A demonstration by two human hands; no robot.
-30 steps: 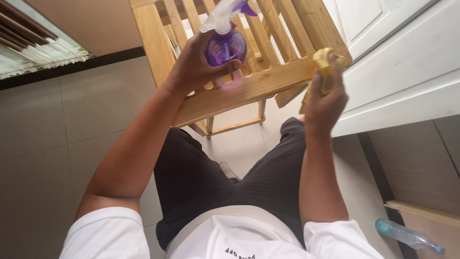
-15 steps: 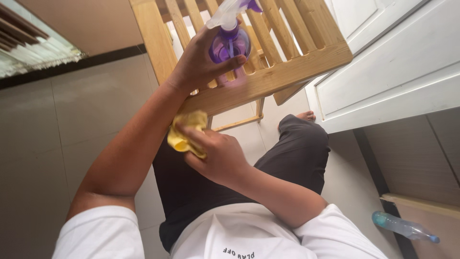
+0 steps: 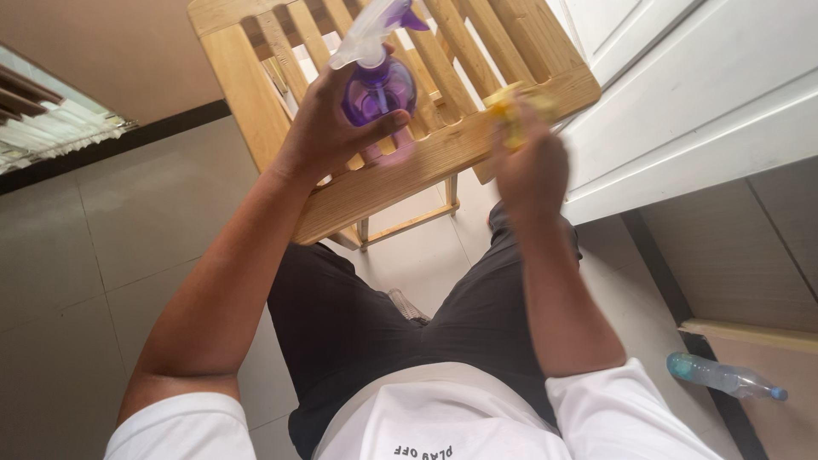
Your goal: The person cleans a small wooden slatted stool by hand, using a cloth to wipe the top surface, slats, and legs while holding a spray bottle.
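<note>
My left hand [image 3: 328, 128] grips a purple spray bottle [image 3: 379, 85] with a clear trigger head, held just above a slatted wooden rack [image 3: 256, 119]. My right hand [image 3: 528, 166] clutches a yellow cloth [image 3: 511, 106] and presses it on the rack's near rail toward its right corner. The hand and cloth are blurred by motion. Both forearms reach forward over my dark trousers.
White panelled doors [image 3: 707, 94] stand close to the rack's right side. A clear blue-capped plastic bottle [image 3: 724, 376] lies on the floor at the lower right beside a wooden edge [image 3: 750, 336]. Grey tiles [image 3: 111, 255] spread to the left, with blinds [image 3: 51, 119] at far left.
My right hand carried the yellow cloth from the rack's right corner down to its left front edge, then back up to the right corner. The left hand kept the bottle almost still.
</note>
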